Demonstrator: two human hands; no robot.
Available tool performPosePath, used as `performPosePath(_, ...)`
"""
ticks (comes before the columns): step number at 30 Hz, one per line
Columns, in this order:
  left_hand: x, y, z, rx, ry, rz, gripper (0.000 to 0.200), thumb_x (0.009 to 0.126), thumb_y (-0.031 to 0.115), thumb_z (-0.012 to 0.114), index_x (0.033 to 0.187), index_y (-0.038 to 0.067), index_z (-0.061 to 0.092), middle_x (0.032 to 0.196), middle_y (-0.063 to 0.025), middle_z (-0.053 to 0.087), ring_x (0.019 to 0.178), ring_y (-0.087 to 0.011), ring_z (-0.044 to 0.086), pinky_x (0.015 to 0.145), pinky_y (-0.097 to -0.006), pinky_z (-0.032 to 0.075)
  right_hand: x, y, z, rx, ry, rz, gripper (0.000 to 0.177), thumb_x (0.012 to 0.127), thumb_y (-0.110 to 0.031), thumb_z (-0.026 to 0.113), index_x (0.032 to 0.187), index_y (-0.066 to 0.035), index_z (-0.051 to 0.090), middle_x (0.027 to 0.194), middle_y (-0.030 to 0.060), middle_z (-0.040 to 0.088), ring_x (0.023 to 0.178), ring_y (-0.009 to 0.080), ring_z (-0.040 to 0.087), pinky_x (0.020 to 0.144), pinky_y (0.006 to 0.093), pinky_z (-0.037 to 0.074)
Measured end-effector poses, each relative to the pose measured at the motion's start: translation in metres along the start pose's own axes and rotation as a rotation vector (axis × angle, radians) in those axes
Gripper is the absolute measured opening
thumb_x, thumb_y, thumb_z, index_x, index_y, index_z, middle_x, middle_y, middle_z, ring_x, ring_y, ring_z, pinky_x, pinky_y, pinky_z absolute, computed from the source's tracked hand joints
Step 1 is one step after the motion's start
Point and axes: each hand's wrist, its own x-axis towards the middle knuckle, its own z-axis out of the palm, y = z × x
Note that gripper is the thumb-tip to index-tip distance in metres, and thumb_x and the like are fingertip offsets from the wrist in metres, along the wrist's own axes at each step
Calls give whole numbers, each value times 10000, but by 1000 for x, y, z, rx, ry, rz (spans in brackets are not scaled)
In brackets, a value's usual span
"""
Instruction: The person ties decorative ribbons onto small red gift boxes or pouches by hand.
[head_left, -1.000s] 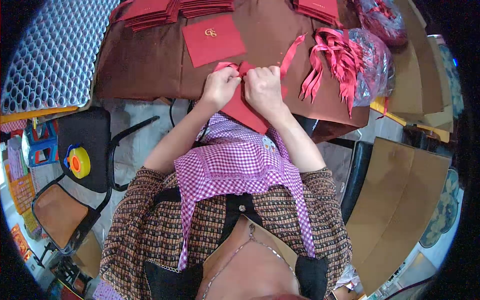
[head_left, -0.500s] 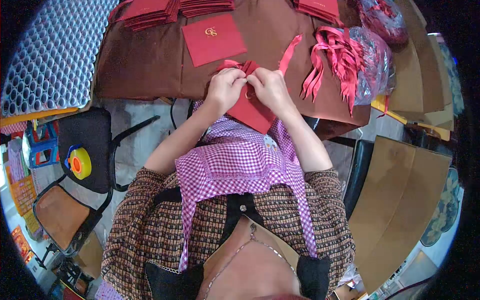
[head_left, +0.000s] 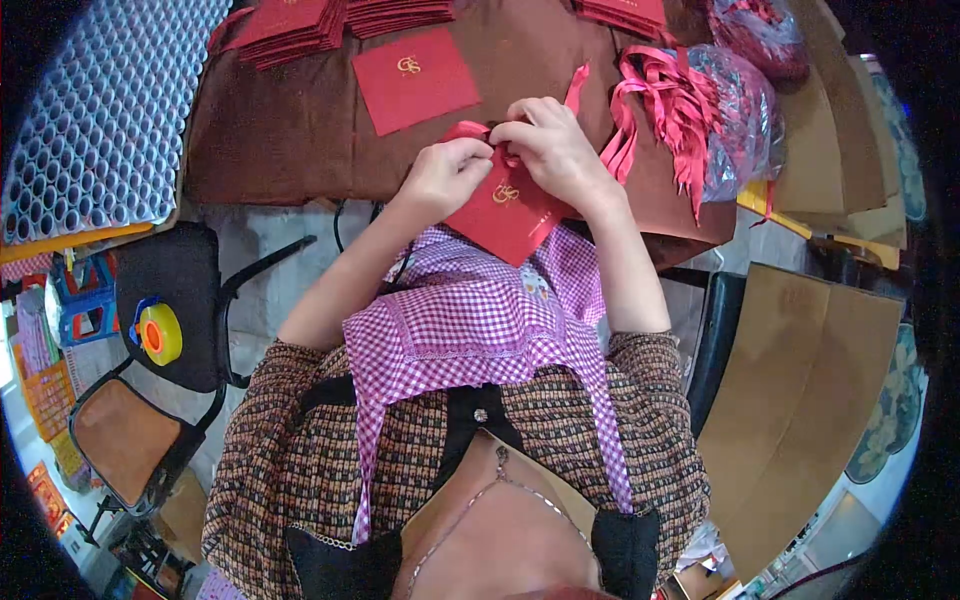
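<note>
A red card folder with a gold monogram is tilted at the table's front edge, one corner toward me. A red ribbon runs at its top, with an end sticking up behind my right hand. My left hand is closed at the folder's upper left edge, thumb and forefinger pinching the ribbon. My right hand curls over the top of the folder, its fingertips pinched on the ribbon close to the left fingertips. The exact spot between the fingertips is partly hidden.
Another red folder lies flat on the brown tablecloth. Stacks of red folders stand behind it. Loose red ribbons hang by plastic bags at right. A tray of round tubes is at left.
My right hand has lifted and turned, its fingers now arched over the folder's top. More of the folder's front and its gold monogram shows. The view has shifted slightly.
</note>
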Motion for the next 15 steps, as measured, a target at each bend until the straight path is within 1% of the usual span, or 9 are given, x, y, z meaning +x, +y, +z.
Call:
performPosePath(2,3,-21,3,-214,-44,-78,183,841,84,591,998,8,644,821,-142,652,731,-181,643,688,-309,501,0,2,1,28,26,-7,250,698,2,632,921,-108,654,964,67,553,956,249,536,824,349,442)
performPosePath(3,4,-2,-8,-196,-111,-144,184,857,81,579,1012,13,650,789,-113,647,713,-122,610,676,-279,494,0,3,3,100,38,-4,245,704,12,633,918,-105,653,964,71,551,957,252,540,816,350,454)
performPosePath(4,4,-4,-6,-197,-111,-144,184,857,81,579,1012,13,650,789,-113,647,713,-122,610,676,-279,494,-1,5,4,171,51,-1,240,710,22,635,916,-101,651,965,75,549,958,255,544,808,350,467)
performPosePath(7,6,-3,-5,-183,-77,-84,202,862,69,580,1044,16,649,755,-76,644,682,-122,593,652,-269,493,-3,9,10,233,62,18,218,732,44,629,904,-89,640,972,68,545,966,253,551,796,336,481)
performPosePath(9,7,3,-7,-259,-171,-311,216,864,68,594,1064,12,651,772,-46,656,682,-112,594,637,-249,494,-3,13,13,291,39,26,211,736,58,626,895,-82,635,984,63,540,970,238,552,797,321,480)
performPosePath(10,7,0,-6,-260,-170,-311,216,864,68,594,1064,12,651,772,-46,656,682,-112,594,637,-249,494,-4,15,14,349,18,36,205,741,71,623,886,-75,631,996,58,535,975,224,553,797,307,478)
performPosePath(12,7,-6,-3,-431,-252,-375,216,877,72,592,1077,17,655,761,26,611,592,-38,512,547,-193,437,-6,17,16,405,-1,60,203,742,81,618,879,-69,627,1011,56,528,981,211,551,800,296,475)
performPosePath(14,5,-4,0,-425,-257,-401,232,874,62,597,1095,7,643,783,20,626,629,-38,534,568,-193,451,-9,19,18,460,-20,86,201,743,91,613,872,-64,623,1025,54,520,987,199,549,803,286,473)
performPosePath(15,3,-5,5,-498,-203,-372,237,871,63,602,1097,-1,639,786,17,629,643,-39,542,577,-200,460,-10,20,18,473,-11,84,200,746,94,610,870,-62,623,1036,57,515,990,195,546,805,281,470)
